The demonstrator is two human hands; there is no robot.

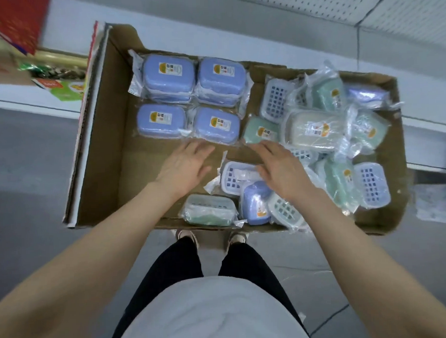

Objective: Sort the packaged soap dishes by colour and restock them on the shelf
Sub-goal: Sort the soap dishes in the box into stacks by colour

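While both hands hover low over the cardboard box (pixel 108 138), I log: left hand (pixel 186 162) flat and relaxed, holding nothing, just short of the blue soap dishes (pixel 169 76) ranked at far left; right hand (pixel 280 166) spread, empty, over the near edge of the mixed pile (pixel 314 129). Risk: slick wrappers let the heap slide; upturned white grids hide lid colour, so a green dish (pixel 260 132) may get misfiled among blues
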